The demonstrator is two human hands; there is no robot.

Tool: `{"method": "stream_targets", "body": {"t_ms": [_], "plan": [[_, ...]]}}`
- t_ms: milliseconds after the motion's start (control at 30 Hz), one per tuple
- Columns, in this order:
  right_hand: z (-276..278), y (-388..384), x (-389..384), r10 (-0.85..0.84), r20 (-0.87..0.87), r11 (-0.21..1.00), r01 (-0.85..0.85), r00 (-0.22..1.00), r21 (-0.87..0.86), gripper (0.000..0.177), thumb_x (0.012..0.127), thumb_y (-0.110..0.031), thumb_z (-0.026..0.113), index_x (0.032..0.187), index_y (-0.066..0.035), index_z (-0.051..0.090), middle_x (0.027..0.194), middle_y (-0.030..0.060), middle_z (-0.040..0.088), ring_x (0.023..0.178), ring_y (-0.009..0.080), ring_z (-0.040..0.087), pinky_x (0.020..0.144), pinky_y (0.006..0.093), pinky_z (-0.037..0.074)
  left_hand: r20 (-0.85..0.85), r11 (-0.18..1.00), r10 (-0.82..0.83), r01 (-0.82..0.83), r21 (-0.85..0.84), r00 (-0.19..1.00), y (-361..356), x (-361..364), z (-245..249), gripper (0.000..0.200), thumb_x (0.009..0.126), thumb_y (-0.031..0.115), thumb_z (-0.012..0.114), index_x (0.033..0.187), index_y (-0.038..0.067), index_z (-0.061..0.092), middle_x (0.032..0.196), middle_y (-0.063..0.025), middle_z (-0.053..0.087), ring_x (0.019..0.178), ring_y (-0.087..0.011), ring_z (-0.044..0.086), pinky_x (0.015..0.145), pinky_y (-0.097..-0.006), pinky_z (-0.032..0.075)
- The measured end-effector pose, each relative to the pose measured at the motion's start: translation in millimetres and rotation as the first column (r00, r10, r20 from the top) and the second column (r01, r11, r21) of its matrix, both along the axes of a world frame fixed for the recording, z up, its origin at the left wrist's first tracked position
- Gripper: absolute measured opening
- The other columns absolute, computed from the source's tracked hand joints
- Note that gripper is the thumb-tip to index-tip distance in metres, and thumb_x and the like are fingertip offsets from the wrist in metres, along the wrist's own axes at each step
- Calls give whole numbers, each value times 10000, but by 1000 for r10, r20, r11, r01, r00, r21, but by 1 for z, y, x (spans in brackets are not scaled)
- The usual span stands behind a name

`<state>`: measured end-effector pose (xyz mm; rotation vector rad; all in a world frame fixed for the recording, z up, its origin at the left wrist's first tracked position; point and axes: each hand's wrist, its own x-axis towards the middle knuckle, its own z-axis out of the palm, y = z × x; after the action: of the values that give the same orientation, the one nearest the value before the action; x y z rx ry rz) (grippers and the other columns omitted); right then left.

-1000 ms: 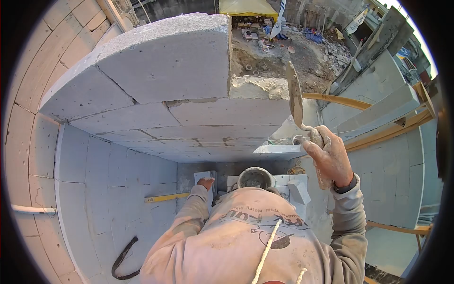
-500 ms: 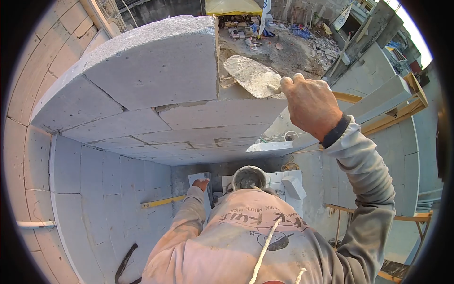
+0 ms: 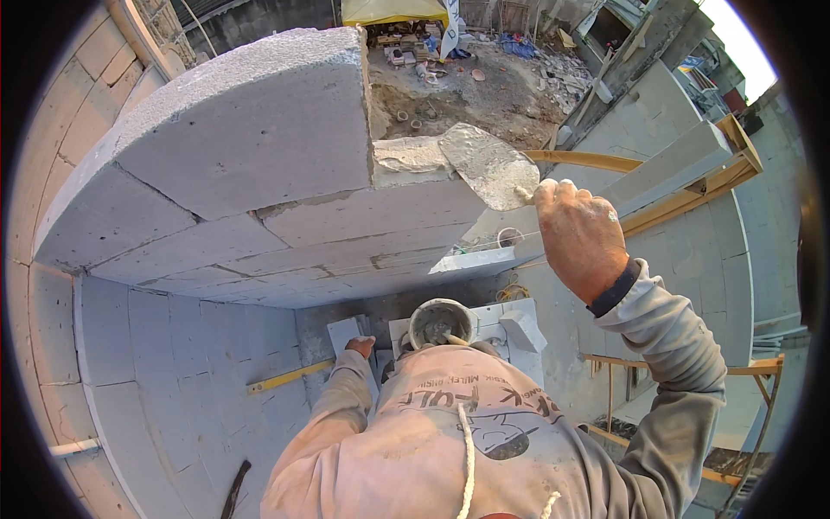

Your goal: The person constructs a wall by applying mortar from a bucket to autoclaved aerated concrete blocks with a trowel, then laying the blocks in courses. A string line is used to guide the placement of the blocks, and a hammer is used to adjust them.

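Note:
My right hand [image 3: 579, 227] is wrapped round the handle of a trowel [image 3: 493, 169]. The trowel's blade is smeared with mortar and lies flat against the right part of a notch in the block wall. On that ledge, left of the blade, a layer of wet mortar [image 3: 405, 156] shows beside the end face of a large grey block [image 3: 259, 130]. Low down on the left, my left hand [image 3: 360, 347] is at the edge of a pale block [image 3: 342, 330]. Its fingers are small and partly hidden, so their grip does not show.
A bucket [image 3: 443, 322] holding grey mortar and a handled tool stands below the wall. Beside it lies a white block piece [image 3: 523, 330]. A yellow spirit level [image 3: 290, 377] leans at left. Timber framing [image 3: 735, 164] projects at right. Beyond the wall lies rubble-strewn ground [image 3: 510, 73].
My right hand has drawn the trowel right and down along the ledge, exposing the mortar layer. The camera view has shifted slightly to the right. My left hand stays by the pale block.

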<state>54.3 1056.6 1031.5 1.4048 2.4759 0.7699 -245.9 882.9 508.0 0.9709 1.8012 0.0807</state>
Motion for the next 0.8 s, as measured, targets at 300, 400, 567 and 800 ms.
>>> {"method": "stream_targets", "body": {"t_ms": [300,400,567,800], "plan": [[1,-29,42,-178,-123,975,158,976,-160,185,755,-80,625,911,0,568,808,146,632,759,270,676,663,353,542,-72,990,-90,97,102,993,42,-8,25,474,864,463,507,1091,83,678,1159,-131,640,1140,-301,567,971,-368,421],[16,-43,56,-246,-131,947,210,960,-243,192,727,-73,634,893,6,576,795,153,629,754,283,674,658,368,535,-54,975,-98,107,196,994,50,-12,-8,484,860,473,507,1094,84,675,1161,-131,638,1141,-299,566,966,-365,424],[29,-49,87,-352,-355,845,131,866,-519,190,661,-99,646,800,-1,560,774,190,621,620,316,618,603,379,495,2,988,-16,15,155,1000,42,-12,-1,479,854,479,521,1075,87,684,1133,-127,651,1114,-293,585,948,-362,437],[-43,-51,64,-821,-549,360,-606,154,-709,378,790,-265,688,1049,-3,602,802,19,572,702,93,539,617,239,444,-59,998,15,-11,59,998,8,-31,-1,475,850,474,536,1069,78,684,1124,-126,655,1107,-285,591,945,-366,441]]}}
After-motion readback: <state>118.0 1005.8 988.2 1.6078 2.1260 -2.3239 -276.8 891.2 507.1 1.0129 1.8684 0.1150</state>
